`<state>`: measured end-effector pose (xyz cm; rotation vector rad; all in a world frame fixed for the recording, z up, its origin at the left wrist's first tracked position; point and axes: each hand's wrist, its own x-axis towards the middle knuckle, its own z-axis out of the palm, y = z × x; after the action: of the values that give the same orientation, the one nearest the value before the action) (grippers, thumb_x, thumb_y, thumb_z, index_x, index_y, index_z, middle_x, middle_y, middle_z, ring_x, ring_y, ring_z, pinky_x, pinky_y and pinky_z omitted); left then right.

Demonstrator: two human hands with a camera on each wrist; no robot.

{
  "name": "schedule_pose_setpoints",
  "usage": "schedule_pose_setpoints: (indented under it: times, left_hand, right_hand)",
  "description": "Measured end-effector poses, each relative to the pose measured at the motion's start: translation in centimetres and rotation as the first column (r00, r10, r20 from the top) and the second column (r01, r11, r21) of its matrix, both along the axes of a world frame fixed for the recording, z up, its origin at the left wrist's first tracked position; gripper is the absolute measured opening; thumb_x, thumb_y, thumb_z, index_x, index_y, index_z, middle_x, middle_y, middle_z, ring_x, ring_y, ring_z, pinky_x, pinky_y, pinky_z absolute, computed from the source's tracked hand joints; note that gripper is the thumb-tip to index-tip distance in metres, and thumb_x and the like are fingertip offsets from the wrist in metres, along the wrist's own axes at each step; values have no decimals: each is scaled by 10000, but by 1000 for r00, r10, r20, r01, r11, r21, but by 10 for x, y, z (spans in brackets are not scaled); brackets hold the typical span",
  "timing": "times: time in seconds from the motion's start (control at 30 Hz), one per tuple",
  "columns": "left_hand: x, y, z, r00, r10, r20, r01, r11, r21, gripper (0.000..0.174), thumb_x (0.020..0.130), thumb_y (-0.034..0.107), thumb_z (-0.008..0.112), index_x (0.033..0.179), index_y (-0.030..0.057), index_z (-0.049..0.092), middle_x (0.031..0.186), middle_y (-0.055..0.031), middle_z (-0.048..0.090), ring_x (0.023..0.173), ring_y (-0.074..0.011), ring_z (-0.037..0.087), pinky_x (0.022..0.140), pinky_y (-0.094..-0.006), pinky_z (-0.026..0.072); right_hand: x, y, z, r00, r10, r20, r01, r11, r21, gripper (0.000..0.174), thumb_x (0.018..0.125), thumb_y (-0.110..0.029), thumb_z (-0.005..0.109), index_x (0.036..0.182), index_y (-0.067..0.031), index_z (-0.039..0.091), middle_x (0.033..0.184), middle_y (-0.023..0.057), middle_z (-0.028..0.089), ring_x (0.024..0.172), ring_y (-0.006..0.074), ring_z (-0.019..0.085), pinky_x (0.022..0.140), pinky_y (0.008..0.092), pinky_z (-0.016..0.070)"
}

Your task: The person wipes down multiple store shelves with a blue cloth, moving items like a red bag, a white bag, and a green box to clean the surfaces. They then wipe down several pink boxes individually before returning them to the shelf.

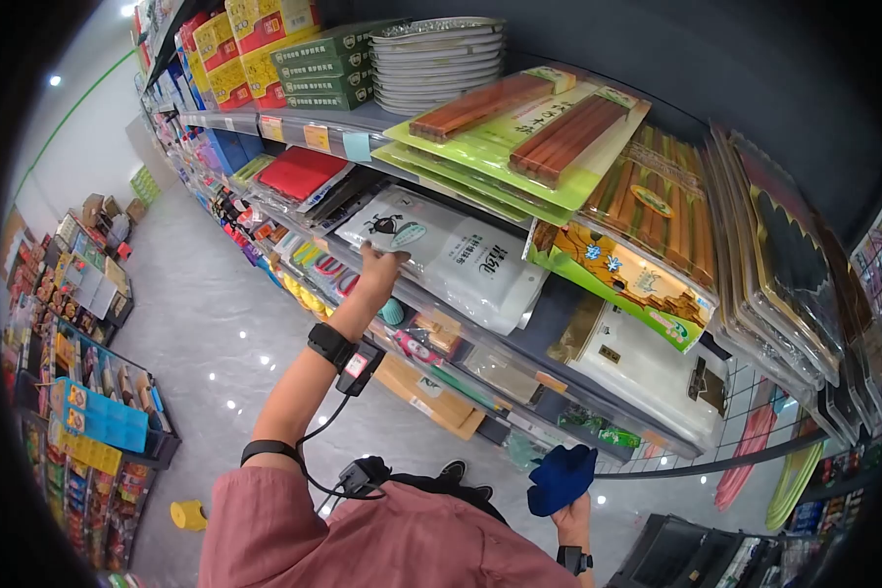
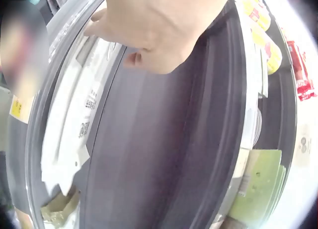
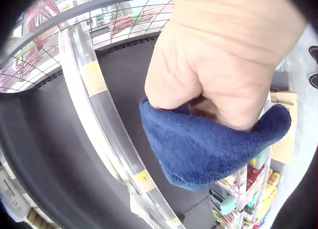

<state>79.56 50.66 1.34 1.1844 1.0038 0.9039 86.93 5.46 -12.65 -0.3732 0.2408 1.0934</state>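
A white plastic package point(image 1: 451, 250) with black print and a dark drawing lies on a middle shelf. My left hand point(image 1: 382, 263) is over its left end, fingertips at the package in the head view. From the left wrist, the left hand point(image 2: 154, 30) shows its fingers reaching over the white package point(image 2: 74, 124), with the thumb apart from them. Low at the right, my right hand point(image 1: 570, 519) grips a navy plush cloth point(image 1: 562, 478). The right wrist view shows this cloth point(image 3: 198, 144) folded and hanging from the right hand point(image 3: 218, 60), whose fingertips are hidden in it.
Green-carded chopstick packs point(image 1: 519, 132) jut over the shelf edge above the package. Stacked plates point(image 1: 439, 64) stand on the upper shelf. More white packages point(image 1: 647, 367) lie to the right, near hanging packs point(image 1: 779, 274). A lower display point(image 1: 98, 402) stands across the aisle.
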Motion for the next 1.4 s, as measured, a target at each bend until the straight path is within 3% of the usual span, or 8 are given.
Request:
schedule_pose_setpoints:
  times: [0.17, 0.43, 0.5, 0.57, 0.9, 1.17, 1.33, 1.4]
  left_hand:
    - [-25, -2, 15, 863, -148, -483, 481, 533, 696, 561, 596, 49, 782, 1067, 25, 479, 992, -126, 539, 896, -224, 554, 759, -305, 449]
    - [5, 30, 12, 754, -505, -420, 623, 753, 213, 795, 603, 211, 733, 1241, 126, 265, 1178, -175, 286, 1080, -285, 307, 715, -373, 417]
    - [35, 27, 15, 980, 16, 196, 117, 754, -646, 744, 635, 226, 734, 1221, 134, 286, 1092, -155, 313, 898, -242, 365, 673, -345, 403]
    - [54, 32, 2, 985, 92, 148, 53, 650, -758, 659, 652, 263, 738, 1161, 100, 352, 1000, -123, 341, 793, -215, 371, 649, -334, 395]
    - [40, 6, -12, 819, -259, 512, 481, 797, -365, 284, 830, 58, 543, 1083, -57, 479, 1032, -139, 561, 907, -253, 569, 793, -347, 481]
    - [-131, 25, -27, 656, -685, 317, 710, 702, 48, 417, 764, 31, 626, 1153, -22, 484, 1102, -87, 558, 985, -163, 530, 856, -293, 428]
    - [-218, 80, -53, 713, -625, 319, 658, 753, 4, 509, 714, 78, 688, 1165, -21, 473, 1101, -78, 554, 993, -144, 513, 859, -288, 414]
    - [-249, 97, -62, 764, -553, 332, 602, 797, -59, 581, 688, 99, 710, 1187, -25, 440, 1105, -90, 547, 1010, -161, 509, 869, -295, 408]
  right_hand:
    - [-3, 4, -12, 999, 31, 29, -31, 999, -7, 315, 904, -256, 417, 1104, -24, 488, 1076, 135, 559, 977, 284, 555, 838, 415, 474]
    - [-17, 0, -44, 1000, 17, -16, -19, 995, -101, 350, 896, -260, 410, 1084, 27, 481, 1057, 154, 564, 952, 306, 559, 842, 447, 458]
    - [-25, -4, -43, 996, -47, -74, 38, 992, -118, 352, 897, -264, 410, 1086, 25, 481, 1052, 153, 565, 950, 305, 560, 841, 450, 455]
    - [-31, -7, -20, 997, -64, -33, 58, 987, -148, 356, 898, -272, 407, 1095, 17, 475, 1066, 156, 557, 959, 306, 554, 839, 452, 454]
    - [-74, 13, 10, 945, -306, 110, 316, 946, -78, 459, 902, -345, 360, 1180, 10, 444, 1164, 171, 513, 1034, 333, 515, 908, 474, 402]
    - [-77, 110, 110, 674, -577, 462, 639, 769, 28, 432, 910, -333, 378, 1232, -49, 423, 1191, 109, 505, 1094, 270, 484, 957, 433, 362]
    - [-35, 194, 140, 340, -382, 860, 690, 722, 48, 393, 879, -224, 424, 1223, -36, 391, 1091, 83, 529, 973, 213, 537, 847, 341, 433]
    - [8, 219, 104, 194, 135, 972, 833, 501, -236, 303, 809, -83, 462, 1093, 11, 506, 1023, 90, 554, 910, 171, 523, 807, 277, 405]
